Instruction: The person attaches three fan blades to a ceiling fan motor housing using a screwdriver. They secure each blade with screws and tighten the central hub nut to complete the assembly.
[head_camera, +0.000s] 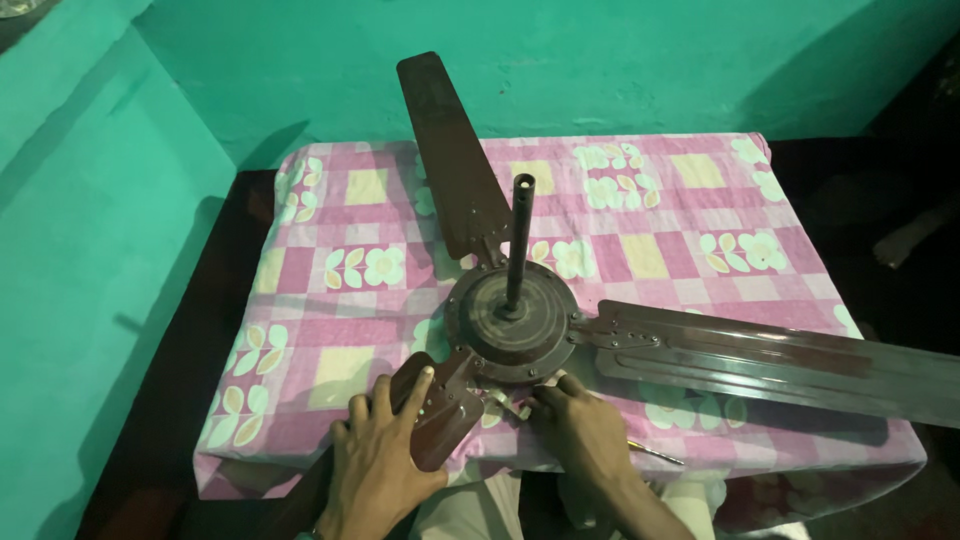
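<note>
Brown ceiling fan (510, 320), laid motor-up on a pink checked floral cloth (650, 215) for access. Nearest blade (440, 415) is steadied under the spread left hand (375, 455); right hand (580, 425) is curled, fingertips pinched at the blade bracket (505, 402).

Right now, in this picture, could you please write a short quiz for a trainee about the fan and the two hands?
1. True or false: the ceiling fan lies on a pink checked cloth with its rod pointing up.
2. Which blade does the left hand rest on? A) the near blade B) the far blade C) the right blade
3. Where are the fingertips of the right hand?

Key
1. True.
2. A: the near blade, at the table's front edge.
3. At the lower rim of the motor housing, beside the near blade's bracket.
</note>
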